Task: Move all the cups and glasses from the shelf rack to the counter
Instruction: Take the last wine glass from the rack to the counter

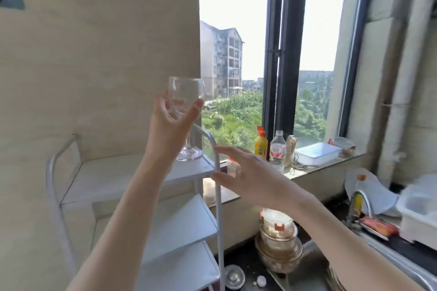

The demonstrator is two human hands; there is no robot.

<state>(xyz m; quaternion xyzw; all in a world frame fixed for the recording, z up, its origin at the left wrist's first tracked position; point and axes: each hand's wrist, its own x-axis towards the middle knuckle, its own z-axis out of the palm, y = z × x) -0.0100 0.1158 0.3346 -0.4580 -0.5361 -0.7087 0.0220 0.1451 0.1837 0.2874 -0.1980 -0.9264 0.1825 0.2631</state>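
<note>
A clear wine glass (186,94) stands upright at the right rear corner of the top tier of the white shelf rack (113,179). Its foot is at or just above the shelf; I cannot tell if it touches. My left hand (170,123) reaches up from below, with thumb and fingers closed around the lower part of the bowl. My right hand (250,175) hovers just right of the rack's front post with fingers spread and nothing in it. The two lower tiers that I can see hold no glasses.
The window sill carries a yellow bottle (261,144), a plastic water bottle (277,151) and a white tray (318,152). On the dark counter below sit stacked glass bowls (279,241), a small metal lid (234,276), a faucet (361,201) and a white dish basket (421,215).
</note>
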